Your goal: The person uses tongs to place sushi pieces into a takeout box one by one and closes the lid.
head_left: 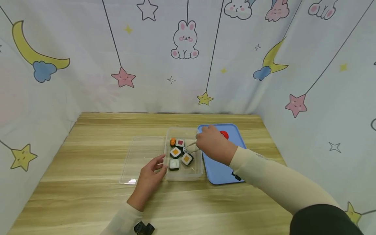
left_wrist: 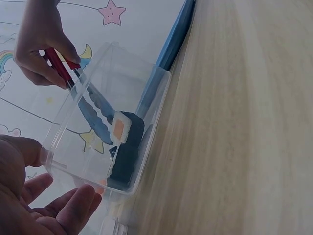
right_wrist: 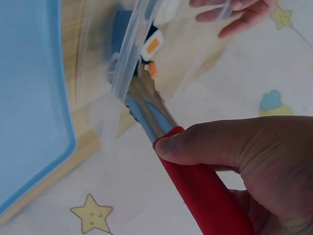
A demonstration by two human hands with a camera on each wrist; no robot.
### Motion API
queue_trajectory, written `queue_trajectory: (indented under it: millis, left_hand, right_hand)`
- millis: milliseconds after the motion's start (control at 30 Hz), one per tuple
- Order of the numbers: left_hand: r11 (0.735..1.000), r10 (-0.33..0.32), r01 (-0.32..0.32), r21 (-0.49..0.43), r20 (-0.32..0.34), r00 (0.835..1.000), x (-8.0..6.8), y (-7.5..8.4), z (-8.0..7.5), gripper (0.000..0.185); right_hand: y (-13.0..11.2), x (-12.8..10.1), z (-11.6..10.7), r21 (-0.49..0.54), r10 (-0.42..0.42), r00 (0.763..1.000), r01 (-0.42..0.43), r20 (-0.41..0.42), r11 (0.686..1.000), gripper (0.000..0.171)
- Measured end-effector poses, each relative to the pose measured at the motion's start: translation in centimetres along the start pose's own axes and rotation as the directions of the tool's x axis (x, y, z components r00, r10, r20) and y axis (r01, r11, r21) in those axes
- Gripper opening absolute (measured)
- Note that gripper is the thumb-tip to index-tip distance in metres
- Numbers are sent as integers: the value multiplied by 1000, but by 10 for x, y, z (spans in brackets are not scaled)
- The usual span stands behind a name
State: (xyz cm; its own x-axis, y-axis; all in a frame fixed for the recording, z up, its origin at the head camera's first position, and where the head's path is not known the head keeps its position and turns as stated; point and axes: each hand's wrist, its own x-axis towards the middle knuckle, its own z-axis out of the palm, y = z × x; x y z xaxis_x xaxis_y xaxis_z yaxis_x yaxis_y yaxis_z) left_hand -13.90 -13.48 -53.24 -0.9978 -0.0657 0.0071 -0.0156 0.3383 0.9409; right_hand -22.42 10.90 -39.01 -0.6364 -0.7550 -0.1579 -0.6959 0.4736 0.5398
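My right hand (head_left: 215, 145) grips tongs (right_wrist: 195, 186) with red handles and metal arms. Their tips reach down into a clear plastic box (head_left: 185, 177), slightly apart, around a small sushi roll (head_left: 185, 149); whether they touch it I cannot tell. Several sushi pieces lie about it: an orange-topped one (head_left: 172, 141), one with a dark red centre (head_left: 180, 142), two with orange centres (head_left: 187, 158) and a white-topped one (head_left: 174, 164). Against the box's left side rests my left hand (head_left: 151, 173), its thumb and fingers touching the outer wall.
A clear lid (head_left: 141, 160) lies flat left of the box. On the right, a blue tray (head_left: 218, 169) stands partly under my right forearm. Both sit on a wood-grain table (head_left: 88, 182), with printed white curtains (head_left: 158, 58) behind and at the sides.
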Motion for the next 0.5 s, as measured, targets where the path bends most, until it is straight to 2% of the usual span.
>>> queue_trajectory:
  millis: [267,400,500]
  left_hand:
    - [1000,7,-7,-7,4,1000,0,1,0,48]
    - [1000,7,-7,-3,3,1000,1,1,0,48]
    - [1000,7,-7,0,0,1000,1,0,-1,48]
  right_hand:
    - [-7,5,7,-30,-21,1000,22,22,999,12]
    - [1,-1,8,19,20,999,-19,-28,1000,7]
    - [11,-11,9,106,80,992,-69,-94,992,6]
